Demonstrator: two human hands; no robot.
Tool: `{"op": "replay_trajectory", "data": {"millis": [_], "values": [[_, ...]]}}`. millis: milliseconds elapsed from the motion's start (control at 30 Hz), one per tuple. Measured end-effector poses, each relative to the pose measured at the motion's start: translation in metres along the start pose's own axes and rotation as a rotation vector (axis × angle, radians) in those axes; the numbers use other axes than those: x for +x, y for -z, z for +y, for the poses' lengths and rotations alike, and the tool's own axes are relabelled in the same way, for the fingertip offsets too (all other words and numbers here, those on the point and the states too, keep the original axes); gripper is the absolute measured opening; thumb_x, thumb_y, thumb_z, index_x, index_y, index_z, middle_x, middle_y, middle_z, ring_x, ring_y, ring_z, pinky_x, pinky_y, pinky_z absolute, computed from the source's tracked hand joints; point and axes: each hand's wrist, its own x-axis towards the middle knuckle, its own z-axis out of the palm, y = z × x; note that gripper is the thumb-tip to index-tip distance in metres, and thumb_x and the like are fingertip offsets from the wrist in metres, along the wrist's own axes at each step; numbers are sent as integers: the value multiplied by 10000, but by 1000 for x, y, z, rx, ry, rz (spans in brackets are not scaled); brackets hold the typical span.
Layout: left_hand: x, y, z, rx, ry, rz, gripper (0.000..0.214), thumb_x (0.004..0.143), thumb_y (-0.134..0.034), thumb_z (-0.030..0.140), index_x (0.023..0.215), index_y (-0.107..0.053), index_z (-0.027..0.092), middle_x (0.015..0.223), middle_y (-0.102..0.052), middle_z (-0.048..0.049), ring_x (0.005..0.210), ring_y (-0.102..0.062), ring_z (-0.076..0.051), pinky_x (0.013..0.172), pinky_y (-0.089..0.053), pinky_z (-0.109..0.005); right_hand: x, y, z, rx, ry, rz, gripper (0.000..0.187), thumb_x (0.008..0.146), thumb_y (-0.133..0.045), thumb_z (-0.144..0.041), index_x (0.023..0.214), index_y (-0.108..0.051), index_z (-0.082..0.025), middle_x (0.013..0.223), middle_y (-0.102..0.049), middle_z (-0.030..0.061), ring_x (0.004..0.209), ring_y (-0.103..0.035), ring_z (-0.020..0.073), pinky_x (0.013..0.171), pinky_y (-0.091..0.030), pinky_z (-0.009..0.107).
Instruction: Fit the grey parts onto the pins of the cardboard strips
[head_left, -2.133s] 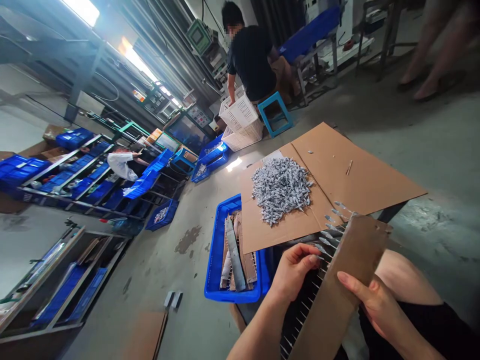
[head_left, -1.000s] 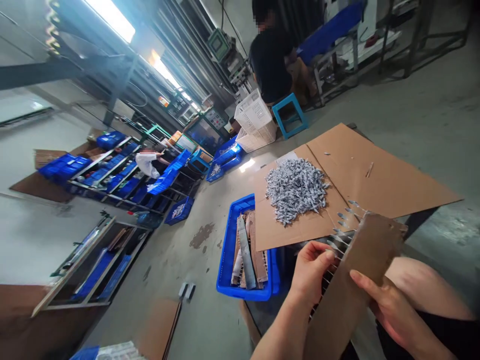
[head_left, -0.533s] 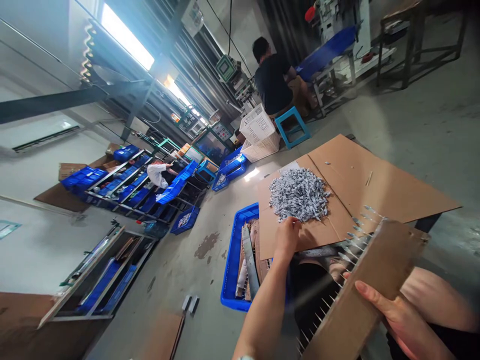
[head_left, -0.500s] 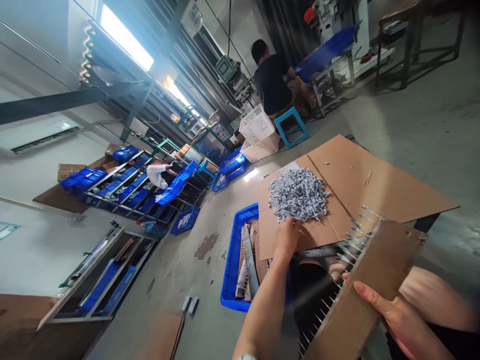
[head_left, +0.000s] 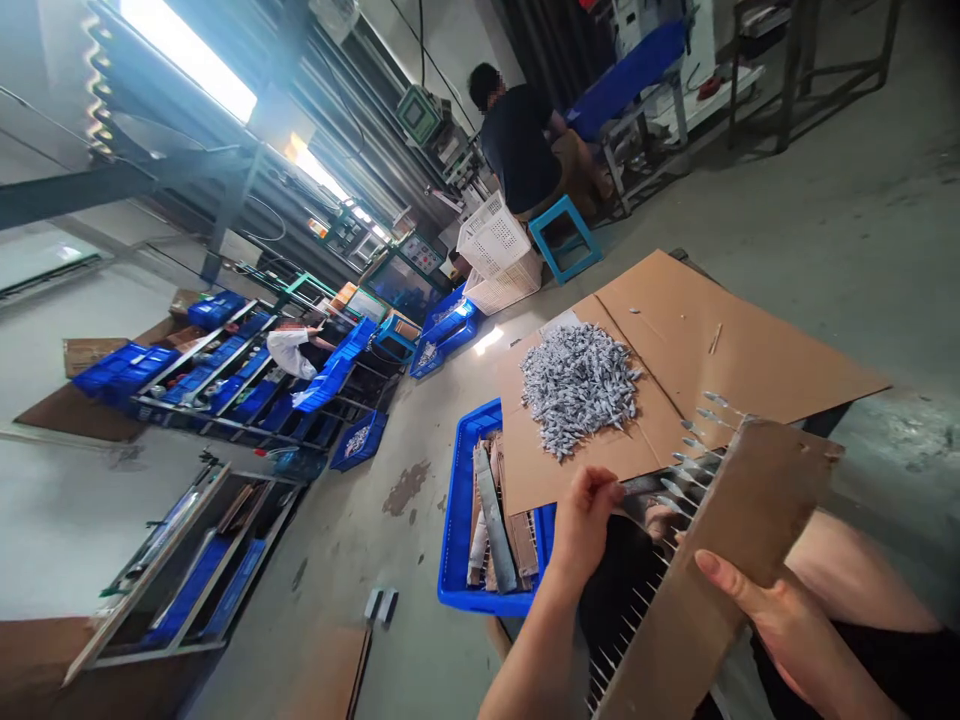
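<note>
My right hand [head_left: 772, 620] grips a long brown cardboard strip [head_left: 712, 560] resting across my lap, with a row of thin metal pins with grey tips [head_left: 694, 450] sticking out along its left edge. My left hand [head_left: 589, 520] is closed in a pinch just left of the strip, near the pins; what it holds is too small to name. A pile of small grey parts [head_left: 577, 385] lies on a flat cardboard sheet [head_left: 720, 350] in front of me.
A blue crate [head_left: 457, 520] with cardboard strips stands on the concrete floor left of the sheet. A person in black sits on a blue stool [head_left: 562, 235] by white baskets [head_left: 491, 240]. Racks of blue bins [head_left: 217, 370] line the left, where another person sits.
My left hand reached out to the grey pile half a second ago and has come back toward the strip, fingers pinched. The right hand keeps its hold on the strip.
</note>
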Motion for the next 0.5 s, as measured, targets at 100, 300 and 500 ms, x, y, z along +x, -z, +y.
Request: {"op": "replay_trajectory", "data": {"millis": [100,300,500], "values": [[-29,-9,17,-229,95,-47,243,761,-696,393,818,-583,186,744,-588,9,705,-516,-130,686,-406,-233,-5,4,-2,27,-40,-38,297,713,-741,-436,933,-753,-237,954,-800,55,1017,-679,365,825,-574,379],[-42,-21,27,-389,191,-113,253,752,-726,377,790,-636,144,715,-598,-5,683,-493,-116,689,-389,-230,-6,8,-3,35,-15,-40,316,703,-766,-435,939,-746,-225,931,-798,58,994,-687,340,832,-577,386],[-41,-22,22,-421,183,-159,241,769,-718,368,814,-656,140,737,-597,-10,691,-489,-114,689,-385,-230,-9,5,-7,37,-16,-7,339,662,-787,-439,905,-731,-209,851,-797,61,894,-712,338,751,-600,398]]}}
